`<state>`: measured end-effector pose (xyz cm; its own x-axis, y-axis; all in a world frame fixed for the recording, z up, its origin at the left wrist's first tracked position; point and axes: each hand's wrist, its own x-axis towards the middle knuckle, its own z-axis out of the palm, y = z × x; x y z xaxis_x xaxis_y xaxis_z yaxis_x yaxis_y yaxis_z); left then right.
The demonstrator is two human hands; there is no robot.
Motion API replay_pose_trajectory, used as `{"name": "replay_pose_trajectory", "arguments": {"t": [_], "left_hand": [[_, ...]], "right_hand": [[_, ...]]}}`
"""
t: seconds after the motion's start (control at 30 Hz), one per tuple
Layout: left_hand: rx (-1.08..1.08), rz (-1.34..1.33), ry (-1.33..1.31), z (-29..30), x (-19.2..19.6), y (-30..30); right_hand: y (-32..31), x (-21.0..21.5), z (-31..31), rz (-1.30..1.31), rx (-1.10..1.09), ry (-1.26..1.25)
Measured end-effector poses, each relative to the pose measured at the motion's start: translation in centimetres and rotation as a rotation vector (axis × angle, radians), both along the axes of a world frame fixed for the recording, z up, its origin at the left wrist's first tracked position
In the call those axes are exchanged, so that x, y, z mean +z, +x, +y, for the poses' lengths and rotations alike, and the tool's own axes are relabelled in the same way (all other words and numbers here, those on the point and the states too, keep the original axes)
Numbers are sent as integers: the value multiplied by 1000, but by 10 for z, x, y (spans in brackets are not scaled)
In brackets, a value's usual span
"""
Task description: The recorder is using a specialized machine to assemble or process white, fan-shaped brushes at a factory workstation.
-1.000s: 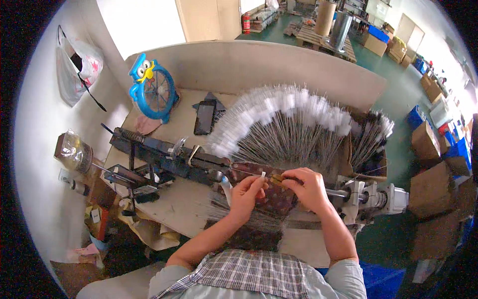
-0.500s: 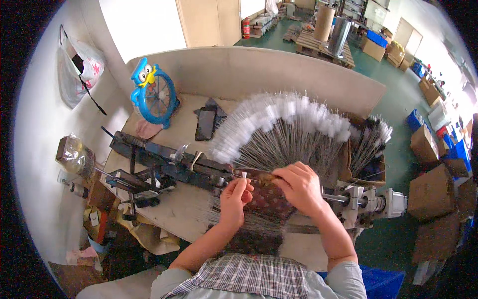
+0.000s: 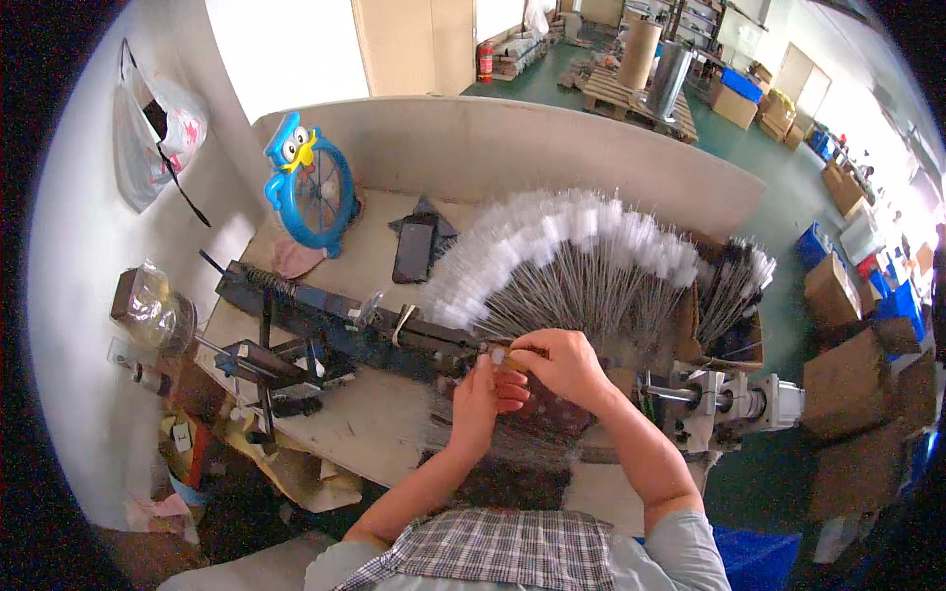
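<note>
My left hand is in front of the long dark metal bar of the bench machine, thumb and forefinger closed at a small white piece. Its other fingers curl loosely toward the right. Close against it, my right hand pinches something small and yellowish, too hidden to name. Beneath both hands lies a dark reddish spotted cloth with thin wires across it. Just behind them, a wide fan of wire-stemmed brushes with white bristle tips covers the tabletop.
A blue duck-shaped fan and a phone stand at the back left. At right are a cardboard box of dark and white brushes and a motor with a metal shaft. A low panel edges the table.
My right hand has moved left, right up to my left hand. The left hand has shifted slightly right, its lower fingers now reaching rightward. The brushes and machine stay in place.
</note>
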<state>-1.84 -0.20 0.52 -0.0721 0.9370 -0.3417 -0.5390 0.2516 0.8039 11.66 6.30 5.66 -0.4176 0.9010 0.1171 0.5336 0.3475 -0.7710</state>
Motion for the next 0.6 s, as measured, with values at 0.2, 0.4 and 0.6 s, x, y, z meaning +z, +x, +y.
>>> {"name": "replay_pose_trajectory", "arguments": {"t": [0.2, 0.4, 0.6], "left_hand": [[224, -217, -61, 2, 23, 15], [240, -321, 91, -1, -13, 5], [300, -266, 54, 3, -4, 18]], "right_hand": [[-3, -13, -14, 6, -24, 372], [-21, -15, -21, -105, -146, 564], [-8, -13, -20, -60, -49, 700]]}}
